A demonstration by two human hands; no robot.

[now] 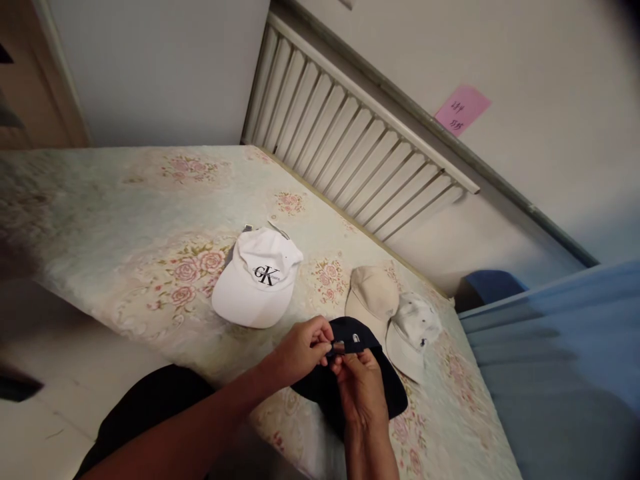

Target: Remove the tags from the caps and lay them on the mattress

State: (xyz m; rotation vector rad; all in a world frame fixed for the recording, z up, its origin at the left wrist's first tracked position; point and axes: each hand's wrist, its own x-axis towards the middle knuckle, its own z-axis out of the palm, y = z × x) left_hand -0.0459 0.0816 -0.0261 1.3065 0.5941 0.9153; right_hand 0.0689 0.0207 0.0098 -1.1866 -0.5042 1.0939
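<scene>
Just dark cap (390, 393) under both grips

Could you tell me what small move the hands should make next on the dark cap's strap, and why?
Probably feed the strap through the metal buckle: the left hand and right hand both pinch it at the back of the dark cap, which lies on the floral bedsheet.

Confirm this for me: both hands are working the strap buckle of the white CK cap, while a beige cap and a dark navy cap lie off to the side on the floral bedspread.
Not quite. The head view shows the left hand and right hand working the strap buckle of the dark navy cap. The white CK cap lies untouched, off to the side on the floral bedspread, as does the beige cap.
</scene>
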